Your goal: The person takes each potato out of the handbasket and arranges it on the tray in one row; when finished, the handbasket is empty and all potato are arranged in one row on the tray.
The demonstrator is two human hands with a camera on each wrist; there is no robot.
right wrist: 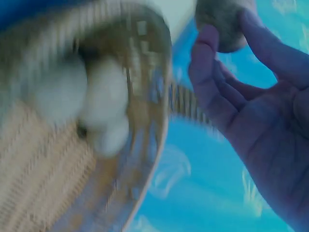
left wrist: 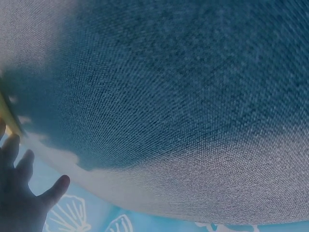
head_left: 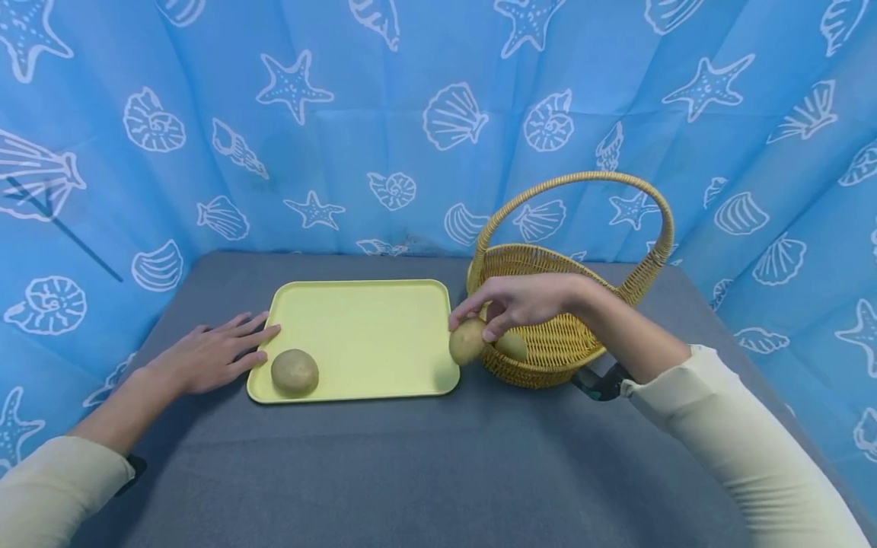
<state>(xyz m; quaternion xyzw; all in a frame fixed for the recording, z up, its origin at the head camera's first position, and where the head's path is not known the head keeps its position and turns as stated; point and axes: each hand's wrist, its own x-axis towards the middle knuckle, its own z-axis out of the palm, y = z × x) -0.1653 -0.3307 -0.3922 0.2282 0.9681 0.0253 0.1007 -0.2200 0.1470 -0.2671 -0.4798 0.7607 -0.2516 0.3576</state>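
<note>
My right hand (head_left: 524,301) pinches a potato (head_left: 467,342) between thumb and fingers, above the gap between the tray's right end and the basket. In the right wrist view the held potato (right wrist: 227,26) shows at the fingertips. The wicker basket (head_left: 562,342) has a tall arched handle; a potato (head_left: 511,346) lies inside, and the right wrist view shows several pale, blurred ones (right wrist: 60,92). My left hand (head_left: 215,354) lies with fingers extended over the left edge of the yellow tray (head_left: 370,335). Close to those fingertips, another potato (head_left: 294,373) rests on the tray's near left corner.
A grey cloth (head_left: 411,472) covers the table under tray and basket. Behind it and at both sides hangs a blue curtain (head_left: 384,114) with white shells and starfish. The basket's handle (head_left: 582,179) rises behind my right forearm.
</note>
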